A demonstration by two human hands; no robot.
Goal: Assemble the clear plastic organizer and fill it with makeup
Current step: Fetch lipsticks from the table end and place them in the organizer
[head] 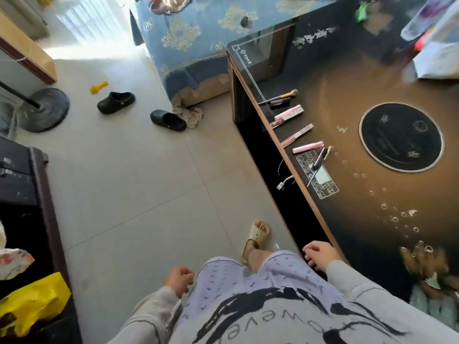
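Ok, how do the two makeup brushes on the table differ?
The far brush has a gold handle and lies beside a dark palette; the near brush has a thin silver handle and lies across the printed control panel. Both lie flat, bristles pointing away from the table edge.

Pink plastic makeup tubes [289,114] and slim brushes [278,98] lie in a row along the edge of the glossy dark brown table [360,219]. The right hand [319,254] hangs loosely curled beside that edge, and the left hand [178,278] farther from it, both holding nothing.

Empty, loose: left hand [179,281], right hand [319,254]
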